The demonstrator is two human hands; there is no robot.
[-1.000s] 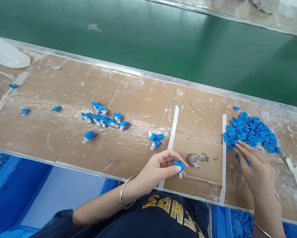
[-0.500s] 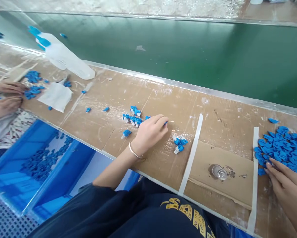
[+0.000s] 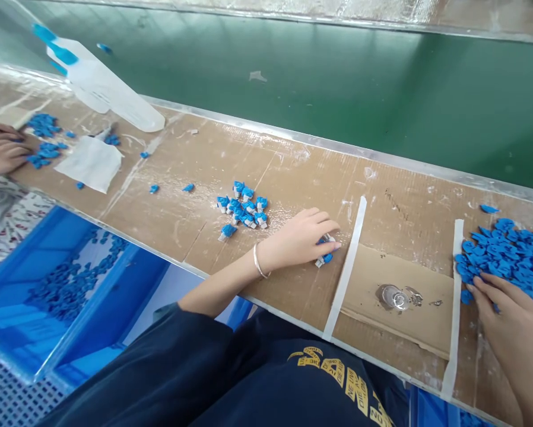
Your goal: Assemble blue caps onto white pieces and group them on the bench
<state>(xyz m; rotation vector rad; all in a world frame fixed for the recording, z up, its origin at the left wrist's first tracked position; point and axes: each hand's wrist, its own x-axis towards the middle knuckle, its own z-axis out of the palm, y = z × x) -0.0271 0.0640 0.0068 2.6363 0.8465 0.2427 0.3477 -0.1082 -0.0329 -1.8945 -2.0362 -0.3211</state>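
Note:
My left hand, with a bracelet at the wrist, is closed over a few small blue-and-white pieces just left of a pale tape strip. Its fingers partly cover them, so the exact grip is hidden. To its left lies a loose group of similar blue-and-white pieces. At the far right, my right hand rests at the near-left edge of a heap of small blue pieces. Its fingertips are drawn together at a blue piece, and a bit of blue shows under the fingers.
Pale tape strips flank a cardboard sheet bearing a clear round dish or puddle. A white bottle with blue top leans at the back left. Another person's hands work beside a white cloth. Blue bins stand below.
My left hand has moved right from the loose group to the few pieces near the tape, uncovering more of the group. My right hand stays at the heap, shifting slightly.

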